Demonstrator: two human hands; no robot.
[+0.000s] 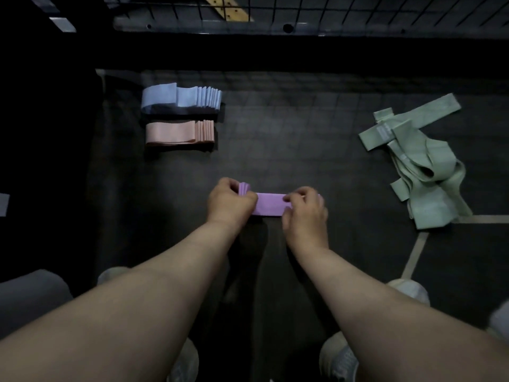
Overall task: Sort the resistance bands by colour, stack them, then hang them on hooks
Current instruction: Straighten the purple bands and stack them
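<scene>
A stack of purple bands (270,204) lies flat on the dark floor in the middle of the view. My left hand (230,201) grips its left end, where several band edges fan out. My right hand (304,212) pinches its right end. A neat stack of blue bands (181,97) lies at the far left, with a neat stack of pink bands (179,132) just in front of it. A loose heap of green bands (418,158) lies at the right, unsorted and overlapping.
A wire grid panel (330,9) stands along the far edge above a dark ledge. Pale tape lines (416,253) mark the floor at the right. My shoes (338,359) show at the bottom, near my forearms.
</scene>
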